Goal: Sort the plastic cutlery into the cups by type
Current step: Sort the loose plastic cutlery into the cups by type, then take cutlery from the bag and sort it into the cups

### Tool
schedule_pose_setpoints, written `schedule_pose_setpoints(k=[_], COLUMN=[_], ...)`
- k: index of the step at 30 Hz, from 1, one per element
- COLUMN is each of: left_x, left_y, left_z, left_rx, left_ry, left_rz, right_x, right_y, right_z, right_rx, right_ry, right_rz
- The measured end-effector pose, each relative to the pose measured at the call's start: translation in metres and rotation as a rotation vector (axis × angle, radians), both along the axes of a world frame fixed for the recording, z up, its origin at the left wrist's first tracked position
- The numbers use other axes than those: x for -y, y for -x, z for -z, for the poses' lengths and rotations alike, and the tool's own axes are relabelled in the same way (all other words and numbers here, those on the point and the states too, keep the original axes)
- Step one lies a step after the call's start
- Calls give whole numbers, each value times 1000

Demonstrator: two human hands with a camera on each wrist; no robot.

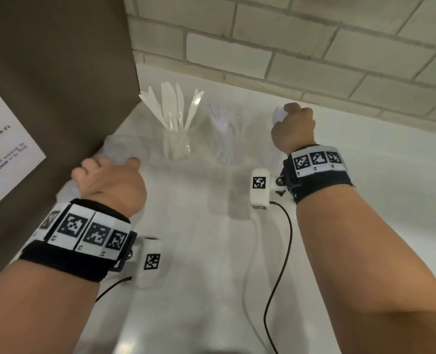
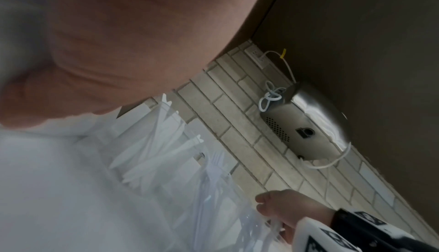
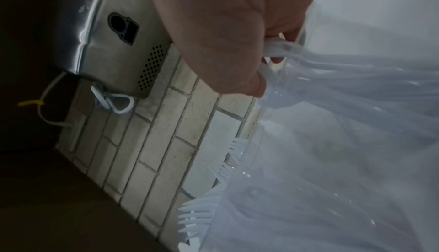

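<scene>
Two clear cups stand at the back of the white counter (image 1: 199,251). The left cup (image 1: 177,146) holds several white knives (image 1: 171,103). The middle cup (image 1: 228,146) holds white forks (image 3: 197,211). My right hand (image 1: 292,126) grips a bundle of white cutlery (image 3: 280,47) above a third clear cup (image 3: 332,96), to the right of the fork cup. A rounded spoon-like end (image 1: 279,114) shows by the thumb. My left hand (image 1: 107,182) is curled round a blurred clear plastic thing (image 1: 120,149) that looks like a cup, at the left by the brown panel.
A brown panel (image 1: 58,72) with a printed sheet (image 1: 7,149) closes the left side. A tiled wall (image 1: 313,47) runs behind the cups. A metal wall unit (image 2: 304,130) with a white cord hangs on it. Black cables (image 1: 280,251) trail from the wrist cameras over the counter.
</scene>
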State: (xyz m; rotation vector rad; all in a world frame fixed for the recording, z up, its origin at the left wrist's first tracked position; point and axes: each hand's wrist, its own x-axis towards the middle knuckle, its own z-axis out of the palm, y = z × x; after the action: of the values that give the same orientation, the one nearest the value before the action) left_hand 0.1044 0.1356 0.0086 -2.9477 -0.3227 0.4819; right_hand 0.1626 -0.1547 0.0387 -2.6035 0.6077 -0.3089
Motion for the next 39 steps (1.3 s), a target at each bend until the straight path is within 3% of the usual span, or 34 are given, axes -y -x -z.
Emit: schedule_pose_setpoints(k=[4,10,13,15,19,22,24,25,28,30,33,36,39], left_x=[7,12,9,5,-2,0,0,-2,-12,-20,-27,-31,-31], left_y=[3,13,20,26,37,46,50,50,47,43,38,33,31], left_z=[7,0,-11,-15,-12,-4,7,13,15,11,-1,-3,-3], left_rx=[15,-33,-54,-29,159,236,234,224,211,362,627,595,632], left_ry=[25,451,673,889,1368,1933,2110,2117,1969,1904,1834,1478,1395], left_rz=[71,79,100,60,-53,-216,-236,-202,-76,-59,-56,53,60], right_x=[-1,-20,-51,-71,-94,-111,-119,-121,-118,-111,-108,-111,-112], right_y=[-1,16,40,56,71,81,83,83,79,75,74,76,80], right_z=[2,-11,-14,-5,30,40,41,39,22,7,-4,1,-1], right_rx=[14,227,368,306,-86,-275,-273,-230,-20,23,-99,-166,-153], right_ry=[28,136,19,-55,-373,-920,-1192,-1185,-812,-550,-227,-160,-145], right_rz=[-25,-123,-291,-411,-405,-401,-454,-502,-623,-722,-823,-838,-802])
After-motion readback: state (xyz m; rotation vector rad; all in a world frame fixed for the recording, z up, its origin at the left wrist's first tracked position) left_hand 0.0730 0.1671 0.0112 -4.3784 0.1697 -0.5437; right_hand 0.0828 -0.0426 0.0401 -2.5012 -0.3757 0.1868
